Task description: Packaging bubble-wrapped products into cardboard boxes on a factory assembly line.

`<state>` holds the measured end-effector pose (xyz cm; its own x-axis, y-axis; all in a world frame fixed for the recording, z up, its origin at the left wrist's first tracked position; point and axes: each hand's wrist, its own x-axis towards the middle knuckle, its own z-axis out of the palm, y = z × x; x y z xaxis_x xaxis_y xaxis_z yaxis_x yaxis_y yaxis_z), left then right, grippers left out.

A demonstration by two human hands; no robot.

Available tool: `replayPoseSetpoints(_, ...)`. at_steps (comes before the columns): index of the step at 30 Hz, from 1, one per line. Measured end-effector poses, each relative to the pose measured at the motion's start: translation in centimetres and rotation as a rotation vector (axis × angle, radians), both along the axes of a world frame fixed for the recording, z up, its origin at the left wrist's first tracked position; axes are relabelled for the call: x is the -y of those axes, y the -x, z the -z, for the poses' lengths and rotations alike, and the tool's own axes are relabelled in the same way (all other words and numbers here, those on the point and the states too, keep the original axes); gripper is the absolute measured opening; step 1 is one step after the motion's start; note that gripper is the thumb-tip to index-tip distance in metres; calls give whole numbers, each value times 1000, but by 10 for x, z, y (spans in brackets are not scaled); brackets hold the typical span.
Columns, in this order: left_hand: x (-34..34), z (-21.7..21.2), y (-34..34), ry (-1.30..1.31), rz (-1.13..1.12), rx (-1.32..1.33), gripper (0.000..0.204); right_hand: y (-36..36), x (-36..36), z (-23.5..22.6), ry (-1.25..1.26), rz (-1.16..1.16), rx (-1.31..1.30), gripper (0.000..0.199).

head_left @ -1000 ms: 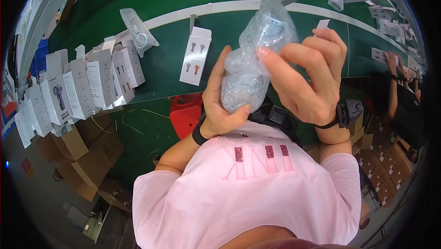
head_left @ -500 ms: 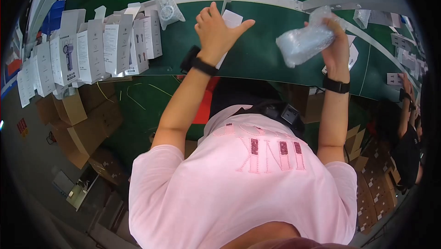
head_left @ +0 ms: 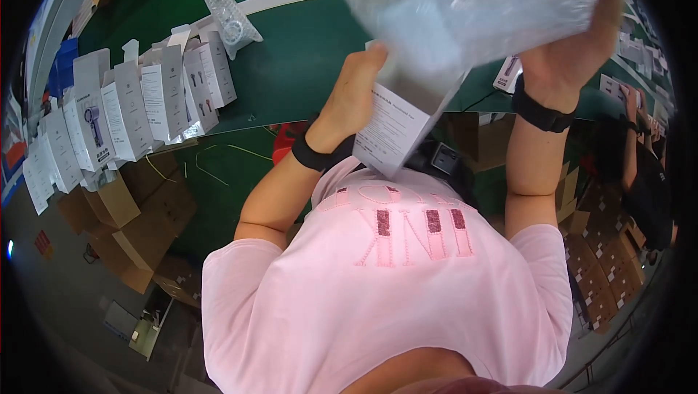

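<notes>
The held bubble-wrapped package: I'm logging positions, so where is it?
Head view, upper right: the package is in the right hand, its lower edge overlapping the white box in the left hand.

Glossy, bumpy plastic bubble wrap (head_left: 502, 19), smooth card box (head_left: 391, 131), matt cloth shirt (head_left: 392, 303)

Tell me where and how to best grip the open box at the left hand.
Take the box by its left side wall, coming from the left, as the left hand does. Its open end points away from the body, and the pouch in the right hand overlaps that end, so a side hold should probably leave the opening freer.
</notes>
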<state>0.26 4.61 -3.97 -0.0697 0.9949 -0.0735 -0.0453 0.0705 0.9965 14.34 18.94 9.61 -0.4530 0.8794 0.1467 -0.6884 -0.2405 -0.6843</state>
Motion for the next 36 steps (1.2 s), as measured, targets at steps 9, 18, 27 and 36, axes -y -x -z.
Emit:
replayPoseSetpoints(9, 16, -19, -16, -188, -124, -470, 40, -19, 21, 48, -217, -322, 807, 36)
replayPoseSetpoints(18, 28, -10, 2, 6, -181, -213, 49, -19, 55, 60, -519, -676, 957, 15)
replayPoseSetpoints(27, 11, -13, 30, 145, -478, 179, 52, -90, -6, 299, -686, -149, 1729, 42)
replayPoseSetpoints(36, -18, -73, -12, 129, -113, 434, 69, -43, 7, -64, -349, 153, 869, 18)
